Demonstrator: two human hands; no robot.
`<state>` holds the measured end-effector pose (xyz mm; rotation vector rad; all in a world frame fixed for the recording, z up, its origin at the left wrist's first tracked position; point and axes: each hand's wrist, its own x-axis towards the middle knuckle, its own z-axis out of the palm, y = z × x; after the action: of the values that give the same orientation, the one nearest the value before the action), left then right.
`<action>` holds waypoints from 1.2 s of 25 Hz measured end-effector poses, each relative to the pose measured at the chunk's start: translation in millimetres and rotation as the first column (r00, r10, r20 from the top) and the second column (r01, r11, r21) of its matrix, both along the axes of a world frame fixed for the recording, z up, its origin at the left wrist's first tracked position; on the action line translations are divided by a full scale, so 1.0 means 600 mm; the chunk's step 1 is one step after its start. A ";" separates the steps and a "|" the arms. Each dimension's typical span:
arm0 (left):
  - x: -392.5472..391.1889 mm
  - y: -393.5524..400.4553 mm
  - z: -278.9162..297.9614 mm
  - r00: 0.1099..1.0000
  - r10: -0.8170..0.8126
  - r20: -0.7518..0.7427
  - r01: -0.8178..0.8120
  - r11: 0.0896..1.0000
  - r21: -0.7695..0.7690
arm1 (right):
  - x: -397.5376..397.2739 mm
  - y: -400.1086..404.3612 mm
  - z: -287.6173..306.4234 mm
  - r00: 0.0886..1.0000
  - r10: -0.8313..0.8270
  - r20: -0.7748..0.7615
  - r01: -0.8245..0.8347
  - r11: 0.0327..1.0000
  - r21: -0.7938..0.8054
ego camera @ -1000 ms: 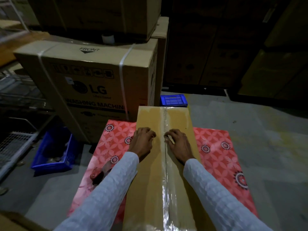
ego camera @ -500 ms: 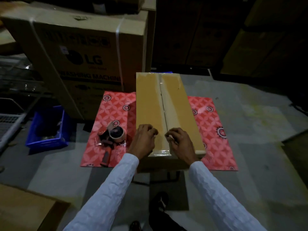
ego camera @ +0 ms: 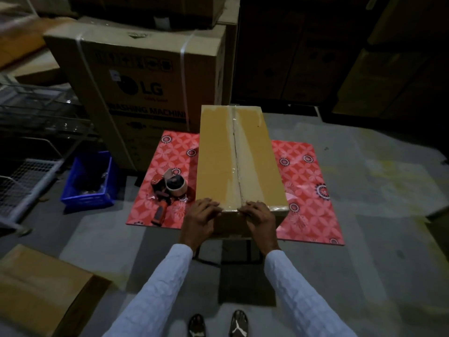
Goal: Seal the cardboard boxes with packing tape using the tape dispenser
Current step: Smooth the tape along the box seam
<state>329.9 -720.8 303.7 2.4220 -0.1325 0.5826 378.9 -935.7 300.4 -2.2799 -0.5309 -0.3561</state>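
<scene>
Both hands have slid down, fingers (ego camera: 209,206) pressing box (ego camera: 216,154) edge.

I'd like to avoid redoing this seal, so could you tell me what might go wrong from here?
Both the left hand and right hand press the tape end over the near edge of the box; it looks wrinkled there and may lift. The box overhangs the small table, so pushing could tip it. The tape dispenser lies close beside the box and could get knocked.
</scene>
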 end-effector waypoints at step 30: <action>0.013 0.028 -0.006 0.968 -0.205 0.146 0.212 0.977 -0.034 | 0.037 -0.136 -0.003 0.978 -0.046 0.202 0.045 0.999 0.010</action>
<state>337.8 -703.9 300.4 2.2810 -0.4232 0.6519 401.2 -1017.3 298.8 -2.2661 -0.5792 -0.6165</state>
